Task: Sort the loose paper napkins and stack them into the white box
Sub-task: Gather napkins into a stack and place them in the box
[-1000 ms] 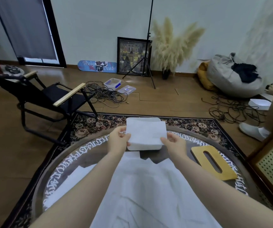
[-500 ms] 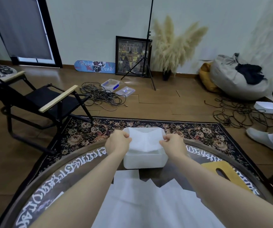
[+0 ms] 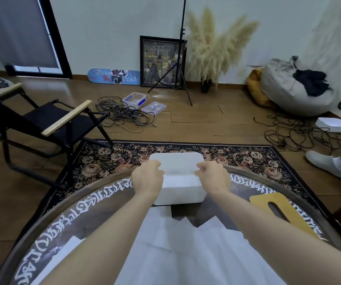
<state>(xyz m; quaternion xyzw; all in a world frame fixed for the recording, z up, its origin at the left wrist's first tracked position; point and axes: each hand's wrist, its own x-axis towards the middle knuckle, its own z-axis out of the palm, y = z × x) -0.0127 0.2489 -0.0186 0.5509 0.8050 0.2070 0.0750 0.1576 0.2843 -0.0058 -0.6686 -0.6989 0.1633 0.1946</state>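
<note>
A black folding chair (image 3: 48, 122) with pale wooden armrests stands on the wooden floor at the left, beside a dark flowered rug (image 3: 247, 159). Against the far wall lean a blue skateboard deck (image 3: 114, 76) and a framed picture (image 3: 162, 61) — next to them a tripod stand (image 3: 178, 79) and dry pampas grass (image 3: 212, 48). Tangled black cables (image 3: 122, 115) lie near two clear plastic containers (image 3: 143, 101), and a grey beanbag (image 3: 293, 89) sits at the right.

I see a matt white plastic box (image 3: 179, 190), thin creased paper napkins (image 3: 196, 249), a glossy dark table (image 3: 95, 204) with a wooden rim, and a smooth wooden lid (image 3: 282, 212) on the right.
</note>
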